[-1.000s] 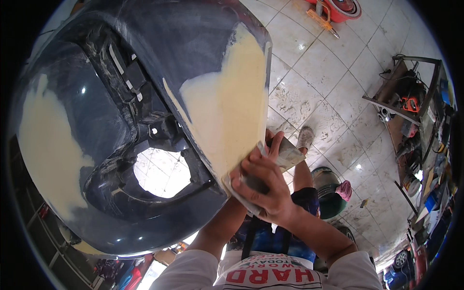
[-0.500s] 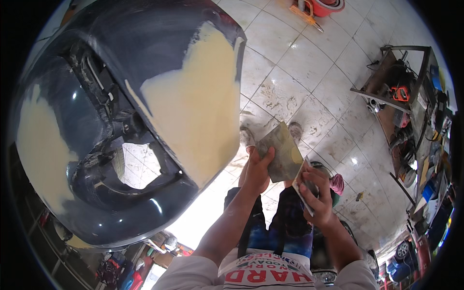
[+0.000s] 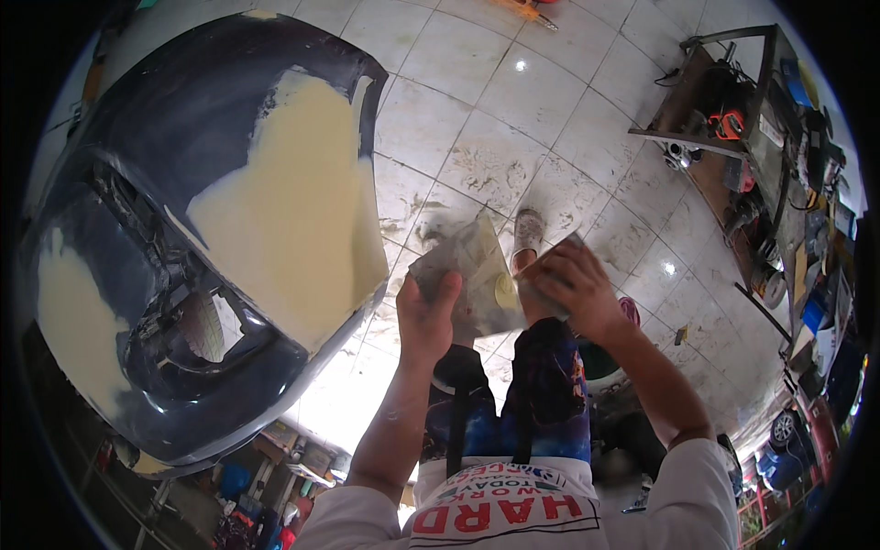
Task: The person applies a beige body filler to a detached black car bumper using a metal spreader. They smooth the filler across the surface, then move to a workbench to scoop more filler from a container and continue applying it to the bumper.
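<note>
My left hand (image 3: 427,316) grips a flat, smeared mixing board (image 3: 472,316) by its left side, thumb lying on top. A small dab of pale yellow putty (image 3: 505,291) sits near the board's right edge. Fingers bent over its back, my right hand (image 3: 585,291) holds a thin flat putty spreader (image 3: 529,274) just right of the board. To my left stands a dark car bumper (image 3: 197,101) with a broad coat of cream filler (image 3: 298,225) on its near face. Another filler patch (image 3: 75,316) covers its far left part.
A metal-framed rack (image 3: 660,137) with power tools and clutter stands on the right. White, stained floor tiles (image 3: 477,151) lie ahead. An orange tool (image 3: 524,11) is at the top edge, and assorted shop items (image 3: 293,458) lie lower left, below the bumper.
The bumper and rack now appear further left in view. My right hand has turned over, bringing the spreader from upright at the board's corner to a flatter angle beside its right edge.
</note>
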{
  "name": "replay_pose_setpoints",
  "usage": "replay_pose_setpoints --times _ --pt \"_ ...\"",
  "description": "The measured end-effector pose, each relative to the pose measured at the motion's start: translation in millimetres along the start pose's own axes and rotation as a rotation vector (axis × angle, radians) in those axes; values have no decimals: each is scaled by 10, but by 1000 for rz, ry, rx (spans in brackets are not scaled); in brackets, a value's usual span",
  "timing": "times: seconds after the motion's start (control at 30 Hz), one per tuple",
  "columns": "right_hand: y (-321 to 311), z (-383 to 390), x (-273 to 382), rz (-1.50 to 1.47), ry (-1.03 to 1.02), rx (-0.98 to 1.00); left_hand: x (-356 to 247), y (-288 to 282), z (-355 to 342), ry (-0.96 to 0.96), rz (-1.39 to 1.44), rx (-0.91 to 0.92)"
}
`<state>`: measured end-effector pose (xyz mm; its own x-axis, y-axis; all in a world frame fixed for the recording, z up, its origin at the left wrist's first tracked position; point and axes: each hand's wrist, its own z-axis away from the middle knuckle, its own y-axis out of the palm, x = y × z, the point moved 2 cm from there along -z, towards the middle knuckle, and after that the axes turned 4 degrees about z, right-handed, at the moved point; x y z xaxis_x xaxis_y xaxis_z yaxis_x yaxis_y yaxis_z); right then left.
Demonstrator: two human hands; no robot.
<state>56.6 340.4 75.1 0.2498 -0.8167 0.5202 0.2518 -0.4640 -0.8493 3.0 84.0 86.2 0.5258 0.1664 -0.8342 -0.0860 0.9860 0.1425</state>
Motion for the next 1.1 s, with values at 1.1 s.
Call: replay_pose_setpoints --times 1.1 --pt "49 -2405 547 -948 364 5 573 -601 -613 540 -808 4"
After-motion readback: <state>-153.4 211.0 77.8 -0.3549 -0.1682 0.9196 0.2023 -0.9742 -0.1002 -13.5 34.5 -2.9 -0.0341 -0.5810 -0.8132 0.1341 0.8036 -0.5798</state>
